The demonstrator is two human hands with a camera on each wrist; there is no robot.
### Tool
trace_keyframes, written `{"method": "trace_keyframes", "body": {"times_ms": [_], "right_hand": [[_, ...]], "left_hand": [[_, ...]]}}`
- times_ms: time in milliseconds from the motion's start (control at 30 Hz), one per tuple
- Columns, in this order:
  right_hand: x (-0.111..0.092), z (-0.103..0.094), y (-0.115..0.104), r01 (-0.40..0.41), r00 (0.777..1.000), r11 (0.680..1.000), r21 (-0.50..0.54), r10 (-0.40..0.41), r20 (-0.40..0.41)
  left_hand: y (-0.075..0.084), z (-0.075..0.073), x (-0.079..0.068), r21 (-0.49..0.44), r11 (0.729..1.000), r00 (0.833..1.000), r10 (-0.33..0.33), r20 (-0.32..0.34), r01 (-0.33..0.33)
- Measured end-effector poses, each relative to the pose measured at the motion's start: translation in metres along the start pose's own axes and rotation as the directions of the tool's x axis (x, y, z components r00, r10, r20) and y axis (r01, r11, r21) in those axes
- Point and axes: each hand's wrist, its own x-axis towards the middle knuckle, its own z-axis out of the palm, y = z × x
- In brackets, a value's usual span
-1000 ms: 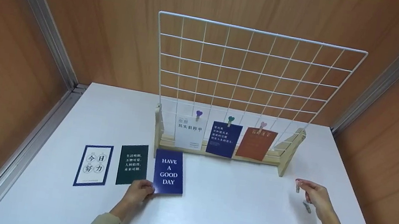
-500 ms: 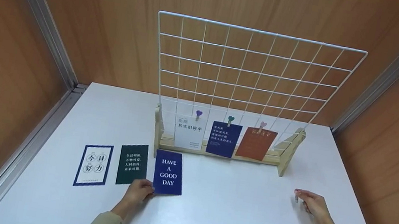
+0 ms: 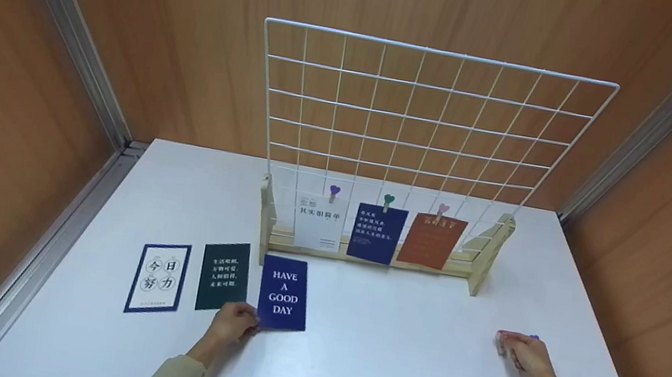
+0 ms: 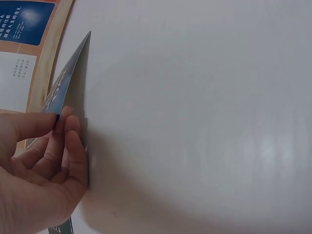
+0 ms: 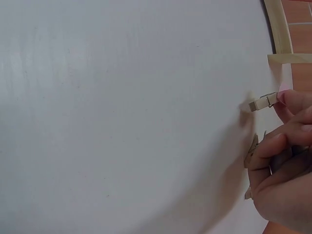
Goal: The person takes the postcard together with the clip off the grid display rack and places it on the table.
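My left hand [image 3: 232, 324] pinches the lower left corner of a dark blue card [image 3: 285, 285] lettered "HAVE A GOOD DAY". In the left wrist view the card stands tilted off the table, its corner between thumb and fingers. Over at the right, my right hand [image 3: 530, 359] pinches a small wooden clothespin [image 5: 263, 102] by its pink end, jaws pointing away from the fingers. Other clothespins [image 5: 252, 152] show under the curled fingers, partly hidden by them. A bit of blue shows at the hand's far edge in the head view.
A white wire grid [image 3: 414, 119] on a wooden stand [image 3: 484, 259] holds white [image 3: 318, 229], blue [image 3: 377, 235] and red [image 3: 431, 244] cards clipped with heart clothespins. Left on the table lie a green card [image 3: 224, 275] and a blue-bordered card [image 3: 158, 278]. Wood panels surround the table.
My right hand has moved slightly toward me, now covering the loose clothespin that lay in sight below it. The blue card has shifted slightly toward me; my left hand has barely moved.
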Motion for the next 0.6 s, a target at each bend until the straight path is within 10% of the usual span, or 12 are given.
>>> {"method": "trace_keyframes", "body": {"times_ms": [367, 600], "right_hand": [[-0.0007, 0.0014, 0.009, -0.06, 0.998, 0.998, -0.022, 0.06, -0.002], [0.0028, 0.0015, 0.0103, -0.07, 0.998, 0.998, 0.002, 0.07, -0.003]], "left_hand": [[0.0066, 0.0049, 0.0054, -0.019, 0.998, 0.999, -0.052, -0.004, 0.052], [0.0101, 0.0048, 0.0061, 0.161, 0.987, 0.998, 0.001, -0.059, 0.009]]}}
